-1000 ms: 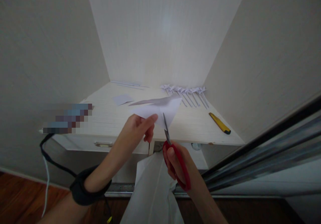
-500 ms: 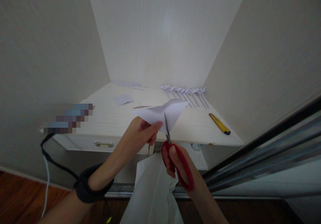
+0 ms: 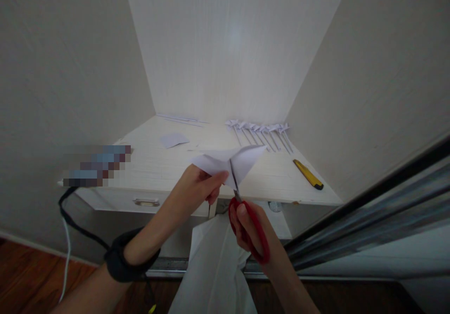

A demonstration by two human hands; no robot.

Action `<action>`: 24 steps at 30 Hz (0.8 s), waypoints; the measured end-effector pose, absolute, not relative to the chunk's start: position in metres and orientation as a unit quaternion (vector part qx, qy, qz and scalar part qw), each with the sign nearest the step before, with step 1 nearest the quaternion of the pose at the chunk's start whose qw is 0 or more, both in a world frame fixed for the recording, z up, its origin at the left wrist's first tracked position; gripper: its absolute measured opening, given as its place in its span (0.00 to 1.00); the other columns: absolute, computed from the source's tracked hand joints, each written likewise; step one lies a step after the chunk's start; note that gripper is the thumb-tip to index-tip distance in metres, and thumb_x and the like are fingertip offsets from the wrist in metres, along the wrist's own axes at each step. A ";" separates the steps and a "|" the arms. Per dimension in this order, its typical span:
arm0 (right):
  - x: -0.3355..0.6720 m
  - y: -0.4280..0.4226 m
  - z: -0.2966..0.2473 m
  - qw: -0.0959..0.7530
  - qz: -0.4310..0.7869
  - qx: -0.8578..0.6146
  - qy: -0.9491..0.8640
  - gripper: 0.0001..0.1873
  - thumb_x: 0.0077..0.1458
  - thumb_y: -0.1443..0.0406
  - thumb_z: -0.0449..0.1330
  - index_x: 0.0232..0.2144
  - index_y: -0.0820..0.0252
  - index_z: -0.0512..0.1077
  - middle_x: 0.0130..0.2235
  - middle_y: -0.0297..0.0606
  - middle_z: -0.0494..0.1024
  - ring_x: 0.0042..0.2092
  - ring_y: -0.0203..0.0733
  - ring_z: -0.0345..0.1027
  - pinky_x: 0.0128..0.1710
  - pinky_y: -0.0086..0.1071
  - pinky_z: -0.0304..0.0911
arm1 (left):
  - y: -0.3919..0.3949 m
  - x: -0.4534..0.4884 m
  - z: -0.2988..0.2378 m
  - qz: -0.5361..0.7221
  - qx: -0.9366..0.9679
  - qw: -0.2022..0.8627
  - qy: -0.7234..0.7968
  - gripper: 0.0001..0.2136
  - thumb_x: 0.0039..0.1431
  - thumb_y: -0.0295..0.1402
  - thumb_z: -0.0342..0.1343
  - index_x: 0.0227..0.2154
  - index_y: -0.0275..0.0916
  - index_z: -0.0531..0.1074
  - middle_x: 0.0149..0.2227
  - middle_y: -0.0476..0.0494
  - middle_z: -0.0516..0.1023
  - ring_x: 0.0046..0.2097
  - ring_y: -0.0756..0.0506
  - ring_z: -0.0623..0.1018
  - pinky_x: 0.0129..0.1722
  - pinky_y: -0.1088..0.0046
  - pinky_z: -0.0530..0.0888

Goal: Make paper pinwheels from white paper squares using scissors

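Note:
A white sheet of paper [image 3: 248,160] with bent creases is pinched between the thumb and fingers of my left hand [image 3: 207,183], just above the desk's front edge. Red-handled scissors [image 3: 262,239] are in my right hand [image 3: 248,222], thumb and fingers through the loops. Their blades are nearly together and lie in a cut running up from the paper's lower corner towards its middle. A second piece of white paper [image 3: 174,140] lies flat on the desk behind my left hand.
On the white desk [image 3: 151,171], several paper pinwheels on sticks [image 3: 260,129] lie in a row at the back right. Thin white sticks [image 3: 179,117] lie back left. A yellow utility knife [image 3: 308,174] rests at the right, a blurred-out object [image 3: 98,166] at the left.
The scissor blades have closed from partly apart to nearly together on the paper. The paper's left part has tilted and shifted slightly; both hands have barely moved.

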State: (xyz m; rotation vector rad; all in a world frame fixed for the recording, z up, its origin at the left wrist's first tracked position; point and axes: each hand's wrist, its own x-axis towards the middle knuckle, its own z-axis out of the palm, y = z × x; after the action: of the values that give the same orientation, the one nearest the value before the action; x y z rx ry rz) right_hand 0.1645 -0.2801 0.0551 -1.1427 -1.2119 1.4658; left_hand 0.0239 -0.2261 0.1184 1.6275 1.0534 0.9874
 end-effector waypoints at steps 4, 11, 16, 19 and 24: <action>0.163 -0.278 0.057 0.459 0.591 -0.448 -0.489 0.32 0.44 0.35 0.53 0.26 0.58 0.60 0.19 0.23 0.54 0.17 0.25 0.44 0.14 0.23 0.44 | -0.227 0.024 0.118 0.390 0.660 0.481 0.425 0.17 0.50 0.35 0.54 0.09 0.41 0.60 0.09 0.52 0.61 0.16 0.51 0.62 0.17 0.74 0.60; 0.164 -0.277 0.053 0.462 0.574 -0.453 -0.503 0.31 0.47 0.37 0.53 0.23 0.58 0.58 0.17 0.24 0.56 0.16 0.25 0.45 0.13 0.22 0.41 | -0.226 0.024 0.117 0.386 0.656 0.497 0.417 0.17 0.50 0.35 0.53 0.09 0.41 0.60 0.09 0.52 0.61 0.16 0.51 0.63 0.18 0.73 0.62; 0.163 -0.280 0.052 0.461 0.576 -0.464 -0.490 0.28 0.49 0.39 0.54 0.23 0.58 0.59 0.17 0.24 0.56 0.16 0.25 0.47 0.14 0.20 0.43 | -0.226 0.023 0.116 0.382 0.656 0.505 0.411 0.18 0.49 0.35 0.53 0.08 0.41 0.60 0.10 0.51 0.61 0.16 0.51 0.63 0.18 0.72 0.62; 0.161 -0.282 0.055 0.463 0.591 -0.454 -0.481 0.28 0.49 0.40 0.55 0.23 0.58 0.59 0.17 0.23 0.56 0.15 0.24 0.46 0.13 0.20 0.41 | -0.227 0.023 0.116 0.382 0.655 0.507 0.410 0.18 0.50 0.35 0.53 0.08 0.41 0.60 0.10 0.51 0.61 0.16 0.51 0.63 0.18 0.72 0.62; 0.159 -0.281 0.060 0.479 0.583 -0.464 -0.463 0.29 0.46 0.38 0.55 0.24 0.58 0.60 0.18 0.23 0.55 0.16 0.24 0.46 0.14 0.20 0.42 | -0.227 0.024 0.115 0.382 0.655 0.509 0.409 0.18 0.50 0.37 0.53 0.09 0.41 0.59 0.10 0.51 0.61 0.16 0.52 0.62 0.18 0.73 0.62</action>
State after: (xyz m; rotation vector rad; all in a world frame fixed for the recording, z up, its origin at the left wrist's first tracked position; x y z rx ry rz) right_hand 0.1594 -0.2814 0.0599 -1.1329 -1.1298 1.4233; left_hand 0.0240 -0.2266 0.1149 1.5776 0.9842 0.9194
